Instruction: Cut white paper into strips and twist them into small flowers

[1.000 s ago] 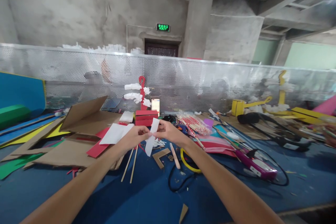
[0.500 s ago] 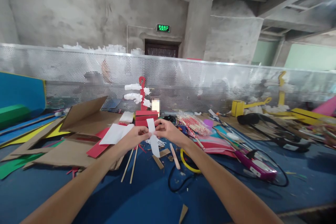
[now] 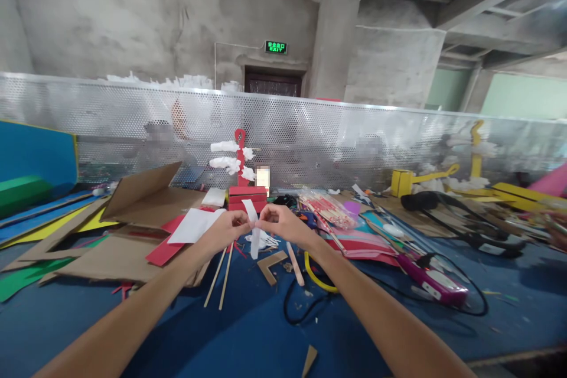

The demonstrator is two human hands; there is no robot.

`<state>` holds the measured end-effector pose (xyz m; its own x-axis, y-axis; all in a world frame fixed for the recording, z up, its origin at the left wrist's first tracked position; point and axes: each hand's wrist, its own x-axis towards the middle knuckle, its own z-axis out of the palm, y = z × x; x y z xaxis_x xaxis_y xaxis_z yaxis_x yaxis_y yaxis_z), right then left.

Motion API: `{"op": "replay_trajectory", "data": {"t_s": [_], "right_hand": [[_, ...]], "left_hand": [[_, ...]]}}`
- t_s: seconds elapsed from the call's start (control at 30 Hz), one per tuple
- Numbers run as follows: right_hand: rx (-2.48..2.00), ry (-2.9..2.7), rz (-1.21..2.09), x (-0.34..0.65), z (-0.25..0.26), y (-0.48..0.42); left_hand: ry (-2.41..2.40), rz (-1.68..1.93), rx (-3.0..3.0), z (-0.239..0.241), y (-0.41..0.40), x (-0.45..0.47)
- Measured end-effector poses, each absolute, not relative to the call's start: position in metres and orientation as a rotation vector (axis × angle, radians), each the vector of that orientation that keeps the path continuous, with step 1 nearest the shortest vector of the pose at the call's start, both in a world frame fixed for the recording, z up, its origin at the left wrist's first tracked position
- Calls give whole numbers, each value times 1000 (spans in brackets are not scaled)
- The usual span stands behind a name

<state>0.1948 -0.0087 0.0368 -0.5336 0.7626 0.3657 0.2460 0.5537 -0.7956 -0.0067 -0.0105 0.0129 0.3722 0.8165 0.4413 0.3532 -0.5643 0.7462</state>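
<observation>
A narrow strip of white paper (image 3: pixel 254 243) is pinched between my two hands above the blue table, its ends showing above and below the fingers. My left hand (image 3: pixel 233 228) grips its left edge with thumb and fingertips. From the other side my right hand (image 3: pixel 280 225) pinches it, the fingertips of both hands nearly touching. Just behind stands a red cardboard box (image 3: pixel 248 194) with a red upright (image 3: pixel 240 156) bearing white fluffy pieces. White string (image 3: pixel 268 240) lies beneath the hands, and a white sheet (image 3: pixel 195 225) rests left of my left hand.
Brown cardboard (image 3: pixel 101 257) covers the left side. Two thin wooden sticks (image 3: pixel 227 277), a flat wooden stick (image 3: pixel 295 264) and an L-shaped cardboard scrap (image 3: pixel 268 269) lie in front. On the right are a purple device (image 3: pixel 436 283) with a black cable and a black strap (image 3: pixel 469 230). A perforated metal partition (image 3: pixel 310 142) runs behind.
The paper strip has turned and narrowed between my fingers, its upper end shifting left and its lower end moving left and up. Both hands stay in nearly the same place.
</observation>
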Motion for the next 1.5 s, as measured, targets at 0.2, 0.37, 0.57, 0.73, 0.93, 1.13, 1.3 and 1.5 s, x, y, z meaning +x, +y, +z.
{"op": "replay_trajectory", "data": {"t_s": [0.2, 0.37, 0.57, 0.73, 0.93, 1.13, 1.3, 1.5], "right_hand": [[-788, -2110, 996, 193, 35, -11], [-809, -2088, 958, 193, 33, -8], [-813, -2083, 946, 193, 33, -8], [-810, -2071, 930, 193, 34, -8], [-819, -2071, 933, 193, 36, -9], [-796, -2074, 933, 194, 35, -8], [-799, -2092, 913, 194, 37, -9], [-833, -2111, 894, 192, 37, -10]], "left_hand": [[968, 1100, 2080, 11, -7, -5], [961, 1075, 2085, 10, -8, -4], [957, 1074, 2061, 14, -11, -3], [944, 1084, 2051, 15, -12, -2], [963, 1101, 2081, 13, -11, -3], [998, 1083, 2097, 10, -8, -4], [1031, 1074, 2110, 11, -9, -5], [1052, 1061, 2131, 14, -12, -4]]}}
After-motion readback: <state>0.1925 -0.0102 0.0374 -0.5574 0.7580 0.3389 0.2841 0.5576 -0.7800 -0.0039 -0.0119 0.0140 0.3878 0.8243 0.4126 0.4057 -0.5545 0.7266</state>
